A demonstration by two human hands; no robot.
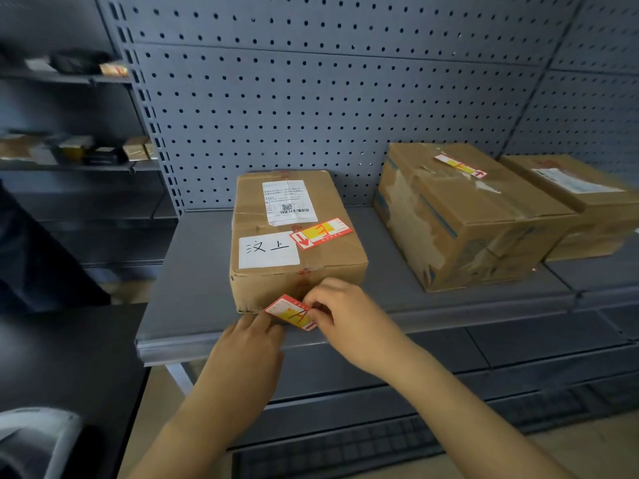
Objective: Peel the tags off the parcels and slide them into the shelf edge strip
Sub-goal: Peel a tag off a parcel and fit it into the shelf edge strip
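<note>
A brown cardboard parcel (297, 236) lies on the grey shelf (193, 288), with a red-and-yellow tag (321, 233) stuck on its top. A second red-and-yellow tag (290, 311) hangs tilted in front of the parcel's near face, just above the shelf edge strip (173, 347). My right hand (340, 318) pinches its right end. My left hand (252, 344) holds its lower left corner between curled fingers. Two more parcels stand to the right; the nearer one (466, 216) carries its own tag (460, 166).
A pegboard back wall (328, 98) rises behind the shelf. The far right parcel (581, 202) bears a white label. Lower grey shelves (484, 357) lie below. Blurred shelving with small boxes (69, 150) stands at the left, and a dark counter (69, 357) sits at lower left.
</note>
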